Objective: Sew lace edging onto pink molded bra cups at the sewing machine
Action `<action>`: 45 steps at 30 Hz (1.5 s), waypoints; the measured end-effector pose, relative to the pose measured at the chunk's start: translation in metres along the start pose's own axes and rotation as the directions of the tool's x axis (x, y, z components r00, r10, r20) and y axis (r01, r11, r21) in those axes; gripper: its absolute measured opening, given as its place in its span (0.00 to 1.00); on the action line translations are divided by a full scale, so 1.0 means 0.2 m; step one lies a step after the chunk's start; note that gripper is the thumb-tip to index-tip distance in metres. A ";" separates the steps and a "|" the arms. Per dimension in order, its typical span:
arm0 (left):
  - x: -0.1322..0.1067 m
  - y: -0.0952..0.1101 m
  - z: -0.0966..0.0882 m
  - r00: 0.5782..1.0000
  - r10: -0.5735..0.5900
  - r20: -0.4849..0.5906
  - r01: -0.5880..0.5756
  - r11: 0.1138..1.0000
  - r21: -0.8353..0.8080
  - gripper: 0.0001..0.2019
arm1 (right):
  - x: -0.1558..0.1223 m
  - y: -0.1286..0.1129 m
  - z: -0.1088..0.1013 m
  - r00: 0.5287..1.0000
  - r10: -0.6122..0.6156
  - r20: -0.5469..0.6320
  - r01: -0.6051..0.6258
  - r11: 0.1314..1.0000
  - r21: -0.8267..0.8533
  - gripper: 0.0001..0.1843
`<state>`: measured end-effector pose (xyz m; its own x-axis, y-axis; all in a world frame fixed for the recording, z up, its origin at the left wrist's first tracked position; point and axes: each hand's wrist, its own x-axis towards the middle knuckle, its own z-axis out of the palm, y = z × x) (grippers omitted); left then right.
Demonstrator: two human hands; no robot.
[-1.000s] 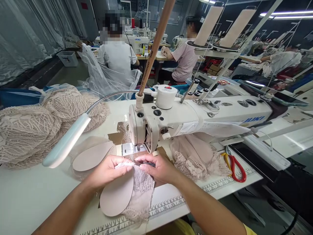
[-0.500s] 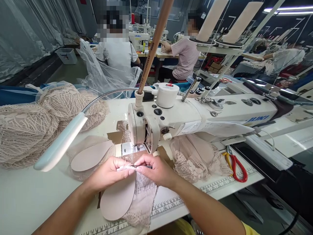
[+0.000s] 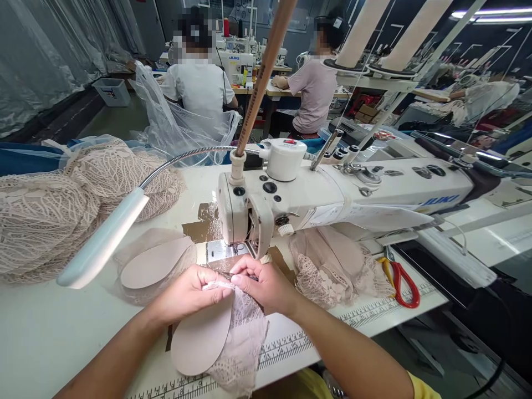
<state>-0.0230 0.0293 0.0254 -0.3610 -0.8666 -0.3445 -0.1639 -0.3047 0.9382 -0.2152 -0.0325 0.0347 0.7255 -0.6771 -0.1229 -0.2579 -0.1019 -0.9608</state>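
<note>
Lace (image 3: 243,318) still in left hand (image 3: 187,293) and right hand (image 3: 266,285)

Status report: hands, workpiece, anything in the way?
Left hand and right hand pinch the lace piece at its top edge. It lies just in front of the machine. Lamp to the left, apart.

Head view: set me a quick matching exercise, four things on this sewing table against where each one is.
Things:
1. scissors
2. lace pile
3. cup piece
4. lamp head

Places:
A. gripped by the left hand and right hand, in front of the sewing machine
B. far left of the table
C. on a gooseneck, above the table's left half
D. table's right side, near the printed ruler

Pairs: 1-D, 2-B, 3-A, 4-C.
</note>
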 end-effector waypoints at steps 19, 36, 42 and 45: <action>-0.16 0.10 -0.13 0.995 0.021 -0.102 0.008 0.961 0.275 0.19 | 0.01 0.06 -0.05 0.986 0.089 0.139 -0.076 0.992 -0.101 0.15; -0.19 -0.03 0.11 0.958 -0.162 -0.238 0.025 0.870 -0.492 0.14 | -0.04 0.07 -0.05 0.958 -0.096 0.271 0.104 0.994 -0.017 0.04; -0.18 -0.04 0.13 0.928 -0.168 -0.332 0.030 0.923 -0.383 0.17 | -0.04 0.06 -0.07 0.986 -0.132 0.101 0.135 0.990 -0.028 0.17; -0.18 -0.04 0.14 0.918 -0.186 -0.350 0.066 0.943 -0.327 0.18 | -0.04 0.04 -0.09 0.978 -0.191 0.087 0.199 0.977 -0.083 0.15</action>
<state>-0.0346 0.0729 0.0297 0.0204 -0.8775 -0.4792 0.1219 -0.4736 0.8723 -0.2348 -0.0402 0.0327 0.8141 -0.5792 0.0420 -0.1609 -0.2946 -0.9420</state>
